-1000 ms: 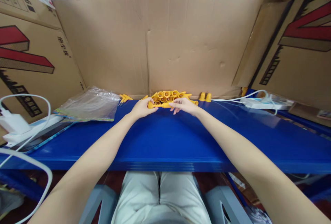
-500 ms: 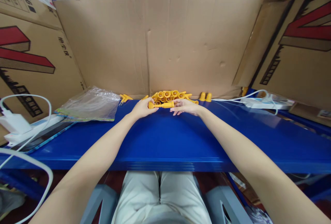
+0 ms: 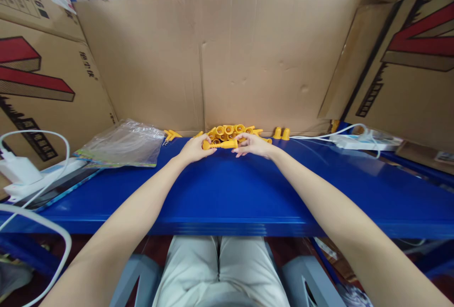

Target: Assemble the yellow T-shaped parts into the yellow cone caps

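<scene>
A yellow plastic piece (image 3: 222, 144), narrow in the middle and wider at its ends, lies level between my two hands. My left hand (image 3: 196, 149) is closed on its left end, thumb and fingers pinching it. At the other end, the fingers of my right hand (image 3: 252, 145) grip the wider part. Just behind is a heap of yellow cup-shaped pieces (image 3: 229, 130), their round openings facing me. Two yellow caps (image 3: 281, 133) stand upright to the right of the heap. Some yellow pieces with small metal bits (image 3: 172, 135) lie left of my left hand.
A clear plastic bag (image 3: 122, 144) lies on the blue shelf (image 3: 234, 188) at left. White power strips (image 3: 365, 142) with cables sit on both sides. A cardboard sheet (image 3: 262, 61) walls the back, and printed cartons (image 3: 39, 80) stand at the sides.
The fingers of my right hand have closed in around the right end of the yellow piece. My left hand keeps its hold almost unmoved.
</scene>
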`<state>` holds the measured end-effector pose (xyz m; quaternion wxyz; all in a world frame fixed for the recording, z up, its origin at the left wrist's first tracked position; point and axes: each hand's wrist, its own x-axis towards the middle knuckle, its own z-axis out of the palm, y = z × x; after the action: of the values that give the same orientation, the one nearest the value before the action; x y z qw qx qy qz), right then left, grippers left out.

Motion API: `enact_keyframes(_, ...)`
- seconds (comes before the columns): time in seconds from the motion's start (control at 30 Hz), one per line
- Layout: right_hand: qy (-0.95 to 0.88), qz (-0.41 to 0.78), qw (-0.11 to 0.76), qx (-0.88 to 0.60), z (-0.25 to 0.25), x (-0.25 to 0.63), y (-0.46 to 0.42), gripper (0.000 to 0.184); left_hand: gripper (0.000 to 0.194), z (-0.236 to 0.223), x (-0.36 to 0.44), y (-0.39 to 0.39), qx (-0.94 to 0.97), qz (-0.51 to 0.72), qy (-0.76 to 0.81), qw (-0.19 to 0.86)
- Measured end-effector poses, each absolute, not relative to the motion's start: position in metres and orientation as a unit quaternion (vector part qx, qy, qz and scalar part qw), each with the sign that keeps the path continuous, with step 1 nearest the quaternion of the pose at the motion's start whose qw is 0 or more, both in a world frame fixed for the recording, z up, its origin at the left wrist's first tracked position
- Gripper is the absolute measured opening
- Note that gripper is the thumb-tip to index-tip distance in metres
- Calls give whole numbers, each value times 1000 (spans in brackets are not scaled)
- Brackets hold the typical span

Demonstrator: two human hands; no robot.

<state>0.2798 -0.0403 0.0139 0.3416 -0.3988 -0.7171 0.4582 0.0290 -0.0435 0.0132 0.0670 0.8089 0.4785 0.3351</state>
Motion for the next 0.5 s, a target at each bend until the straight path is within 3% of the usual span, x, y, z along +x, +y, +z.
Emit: enact_keyframes(0.5,-714,451,335,-417,16,277,-44,39,31,10,27,-39,811,321,487,54)
